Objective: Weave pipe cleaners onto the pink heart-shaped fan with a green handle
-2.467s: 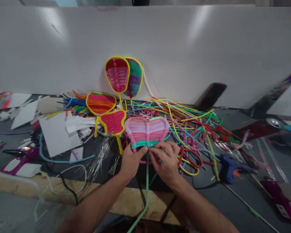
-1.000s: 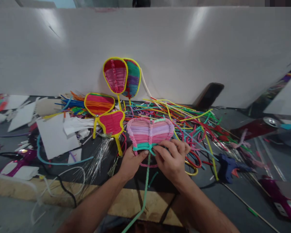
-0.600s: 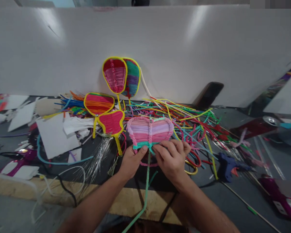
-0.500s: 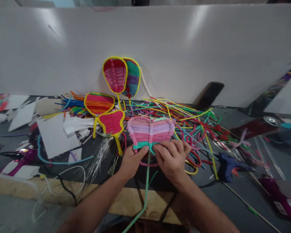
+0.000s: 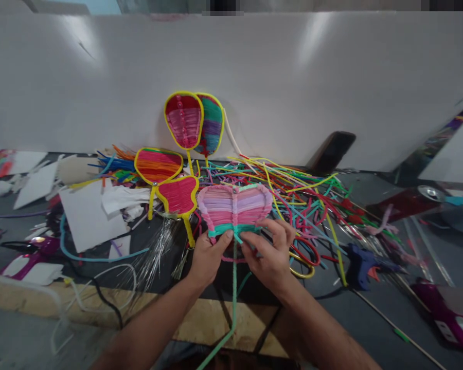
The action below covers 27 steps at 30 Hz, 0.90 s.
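Note:
A heart-shaped fan [image 5: 219,204] made of pink, lilac and teal pipe cleaners is held upright over the table's front. My left hand [image 5: 207,261] grips its lower left edge, thumb on the teal band near the centre. With thumb and forefinger, my right hand [image 5: 272,255] pinches a short teal pipe cleaner [image 5: 237,237] at the bottom of the middle rib. The other right fingers are curled beside the fan's lower right edge. From the base a long light green pipe cleaner [image 5: 234,295] hangs down and bends toward my body. The fingers behind the fan are hidden.
Yellow-rimmed fans [image 5: 183,121] lean against the white panel [image 5: 270,77]. Loose pipe cleaners [image 5: 293,177] are heaped behind my hands. Gold-handled scissors [image 5: 303,268], a blue glue gun [image 5: 360,267] and a can [image 5: 409,200] are right; white card [image 5: 92,221] and silver tinsel [image 5: 158,252] are left.
The fan has shifted slightly left and tilted a little. My right hand has moved slightly left with it, its fingers lifting a bit apart while the pinch stays at the base.

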### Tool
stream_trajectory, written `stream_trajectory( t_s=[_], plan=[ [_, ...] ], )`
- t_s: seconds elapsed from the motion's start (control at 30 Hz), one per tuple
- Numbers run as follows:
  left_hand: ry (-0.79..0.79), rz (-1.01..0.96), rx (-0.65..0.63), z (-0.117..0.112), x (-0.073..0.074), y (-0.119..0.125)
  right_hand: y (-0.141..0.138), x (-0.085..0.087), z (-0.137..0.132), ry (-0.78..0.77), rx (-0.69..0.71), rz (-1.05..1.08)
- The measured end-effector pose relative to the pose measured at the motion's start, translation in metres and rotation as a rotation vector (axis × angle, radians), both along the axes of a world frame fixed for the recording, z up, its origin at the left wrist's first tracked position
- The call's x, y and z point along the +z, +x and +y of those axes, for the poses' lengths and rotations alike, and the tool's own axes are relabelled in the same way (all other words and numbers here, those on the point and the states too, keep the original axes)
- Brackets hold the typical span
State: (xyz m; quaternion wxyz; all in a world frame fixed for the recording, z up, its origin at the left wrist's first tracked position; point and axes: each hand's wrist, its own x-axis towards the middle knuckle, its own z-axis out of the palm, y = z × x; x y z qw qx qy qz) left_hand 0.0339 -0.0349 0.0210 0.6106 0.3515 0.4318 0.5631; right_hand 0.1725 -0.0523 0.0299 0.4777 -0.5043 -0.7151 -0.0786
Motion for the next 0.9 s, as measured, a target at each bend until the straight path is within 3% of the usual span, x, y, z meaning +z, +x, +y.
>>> stream_trajectory(
  t_s=[0.3,0.7,0.9],
  plan=[
    [-0.018,-0.079,-0.090,-0.0007,0.0031,-0.0032,-0.0015,-0.0017,0.0006,0.015,0.004,0.017],
    [-0.031,-0.105,-0.068,-0.0008,0.0073,-0.0021,-0.0100,-0.0071,-0.0034,-0.009,0.054,0.086],
    [-0.066,-0.140,-0.016,0.0016,0.0055,-0.0041,-0.0083,-0.0040,-0.0058,0.024,0.053,-0.115]
  ],
)
